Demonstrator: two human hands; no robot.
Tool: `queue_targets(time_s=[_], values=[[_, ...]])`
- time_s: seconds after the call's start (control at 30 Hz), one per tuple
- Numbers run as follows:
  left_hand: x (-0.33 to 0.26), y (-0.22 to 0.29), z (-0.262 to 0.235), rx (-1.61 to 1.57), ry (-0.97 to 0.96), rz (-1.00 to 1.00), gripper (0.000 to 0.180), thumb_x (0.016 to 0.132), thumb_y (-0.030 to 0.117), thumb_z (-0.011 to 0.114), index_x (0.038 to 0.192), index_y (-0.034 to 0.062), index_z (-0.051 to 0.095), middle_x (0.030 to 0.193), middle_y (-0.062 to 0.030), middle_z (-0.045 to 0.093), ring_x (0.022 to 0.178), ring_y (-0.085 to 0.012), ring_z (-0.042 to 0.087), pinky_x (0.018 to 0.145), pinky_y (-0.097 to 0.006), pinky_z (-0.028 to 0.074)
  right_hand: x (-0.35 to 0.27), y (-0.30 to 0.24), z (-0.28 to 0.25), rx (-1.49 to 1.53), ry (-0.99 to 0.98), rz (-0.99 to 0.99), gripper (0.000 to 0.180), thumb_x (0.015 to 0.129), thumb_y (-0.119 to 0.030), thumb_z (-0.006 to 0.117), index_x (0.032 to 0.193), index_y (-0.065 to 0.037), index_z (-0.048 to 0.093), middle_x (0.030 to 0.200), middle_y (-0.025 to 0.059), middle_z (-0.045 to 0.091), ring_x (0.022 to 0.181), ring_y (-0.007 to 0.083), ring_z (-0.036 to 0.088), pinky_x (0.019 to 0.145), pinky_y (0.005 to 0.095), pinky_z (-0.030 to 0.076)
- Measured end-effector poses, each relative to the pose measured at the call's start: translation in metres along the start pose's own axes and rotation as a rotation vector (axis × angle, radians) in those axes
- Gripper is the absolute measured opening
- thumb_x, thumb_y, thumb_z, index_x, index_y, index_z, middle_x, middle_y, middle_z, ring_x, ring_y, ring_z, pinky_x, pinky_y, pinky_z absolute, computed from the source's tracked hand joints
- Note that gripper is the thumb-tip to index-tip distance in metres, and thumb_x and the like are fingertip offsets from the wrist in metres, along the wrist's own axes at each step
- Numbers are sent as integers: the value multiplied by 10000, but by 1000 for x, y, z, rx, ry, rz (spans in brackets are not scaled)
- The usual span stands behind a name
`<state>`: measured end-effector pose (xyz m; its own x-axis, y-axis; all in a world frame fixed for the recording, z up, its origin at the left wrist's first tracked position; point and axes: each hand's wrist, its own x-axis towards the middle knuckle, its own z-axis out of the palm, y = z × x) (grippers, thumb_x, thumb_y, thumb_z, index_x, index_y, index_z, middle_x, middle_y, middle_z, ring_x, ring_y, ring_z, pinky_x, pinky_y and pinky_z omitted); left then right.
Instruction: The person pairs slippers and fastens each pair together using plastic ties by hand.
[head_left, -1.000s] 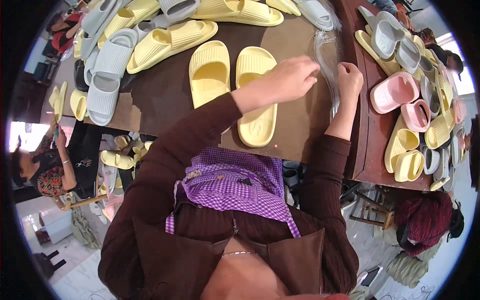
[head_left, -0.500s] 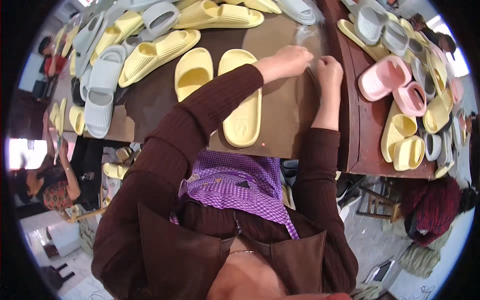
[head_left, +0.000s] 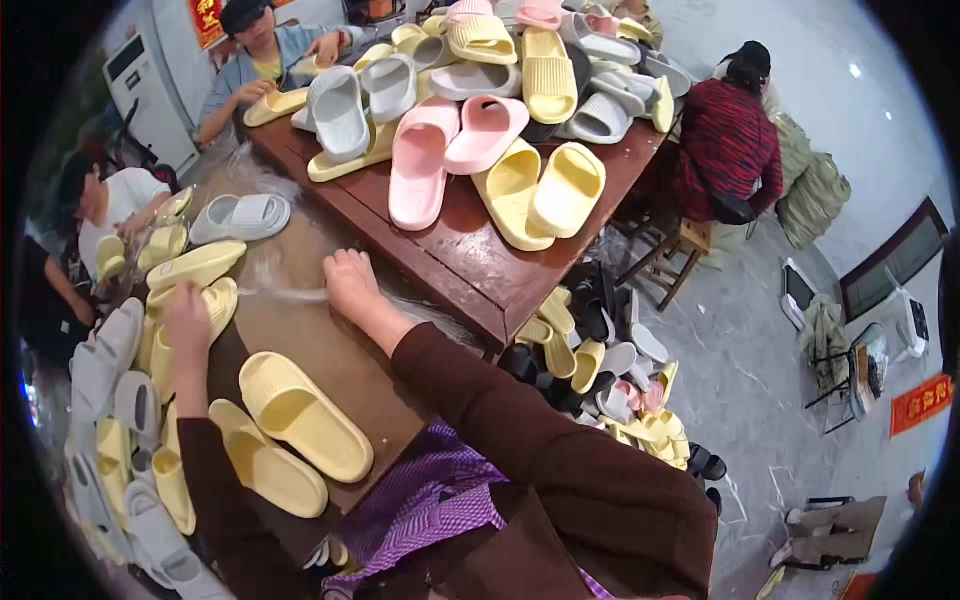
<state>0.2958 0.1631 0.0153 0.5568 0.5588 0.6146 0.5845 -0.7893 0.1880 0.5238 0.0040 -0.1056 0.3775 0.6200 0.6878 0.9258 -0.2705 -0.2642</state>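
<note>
My right hand (head_left: pixel 352 285) is closed over the brown work table (head_left: pixel 310 335), pinching one end of a strip of clear plastic film (head_left: pixel 290 296). The strip runs left toward my left hand (head_left: pixel 188 325), which is smeared by motion beside a yellow slide slipper (head_left: pixel 221 303); I cannot make out its fingers. Nearer to me, two yellow slippers lie side by side on the table, one with its ribbed strap (head_left: pixel 275 382) in full view, the other (head_left: pixel 268 465) partly behind my left sleeve. Neither hand touches that pair.
Grey slippers (head_left: pixel 140 405) and yellow ones crowd the left side. A higher red-brown table (head_left: pixel 450 265) bears a heap of pink, grey and yellow slippers. Loose film (head_left: pixel 245 180) lies at the far end. Co-workers sit around; more slippers (head_left: pixel 600 370) lie on the floor at right.
The view has swung to the right. My hands, close together before, are now wide apart with the film strip stretched between; the left has moved over to the slippers at the left.
</note>
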Motion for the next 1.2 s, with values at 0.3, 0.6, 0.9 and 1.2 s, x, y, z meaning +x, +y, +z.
queue_targets(time_s=[0.3,0.6,0.9,1.2], values=[[-53,-61,-112,-297,327,-493,246,919,186,491,1023,-22,570,874,-79,618,711,-201,551,667,-292,445,4,0,4,-176,-117,-8,77,712,-133,563,764,-87,595,798,114,590,775,262,564,662,389,423],[-155,-5,-172,-923,599,-633,165,841,144,525,698,62,526,601,-6,484,520,-84,441,487,-223,344,14,24,5,-143,-65,-166,35,706,-27,584,685,-54,589,725,154,609,693,336,612,602,428,508],[-212,102,-145,-902,492,-908,132,896,131,523,866,14,577,774,-46,629,507,-38,504,457,-167,371,28,20,-13,-68,-21,-164,164,843,-166,550,945,-75,640,949,147,622,859,334,586,751,436,480],[-238,127,-133,-967,360,-951,131,907,111,515,914,-8,571,810,-61,641,522,-39,525,462,-165,387,39,-33,-71,374,64,-317,191,845,-95,554,1013,-63,639,931,121,630,840,283,596,733,371,480]])
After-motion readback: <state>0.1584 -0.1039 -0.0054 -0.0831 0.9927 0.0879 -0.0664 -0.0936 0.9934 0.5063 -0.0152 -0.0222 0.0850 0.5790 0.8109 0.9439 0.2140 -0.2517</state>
